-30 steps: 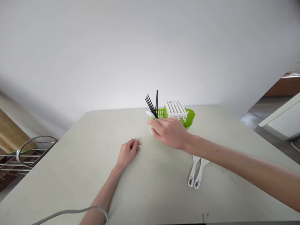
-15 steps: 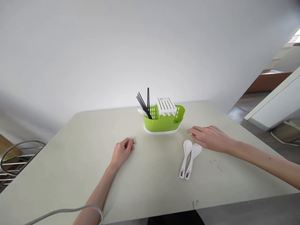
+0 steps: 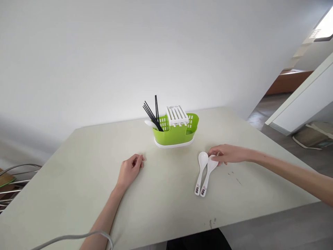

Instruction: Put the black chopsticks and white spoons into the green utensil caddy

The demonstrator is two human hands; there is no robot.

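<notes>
Two white spoons lie side by side on the table: a left spoon (image 3: 202, 160) and a right spoon (image 3: 208, 175), their printed handles toward me. My right hand (image 3: 223, 153) is at the bowl of the right spoon, with the thumb over its edge and the fingers curled around the far side. Loosely curled, my left hand (image 3: 130, 168) rests on the table with nothing seen in it. Behind both hands stands a green and white utensil holder (image 3: 174, 135). Black chopsticks (image 3: 152, 116) and another white spoon (image 3: 149, 123) lean in its left compartment.
The pale table (image 3: 156, 194) meets a white wall (image 3: 125, 62) at the back. A grey cable (image 3: 70, 237) crosses my left forearm. At the left edge stands a metal rack (image 3: 15, 182). Small dark marks (image 3: 211, 222) spot the tabletop near its front edge.
My right hand has come away from the holder's left end and moved right, down to the right spoon's bowl. My left hand stays resting. The whole view has shifted somewhat to the right.
</notes>
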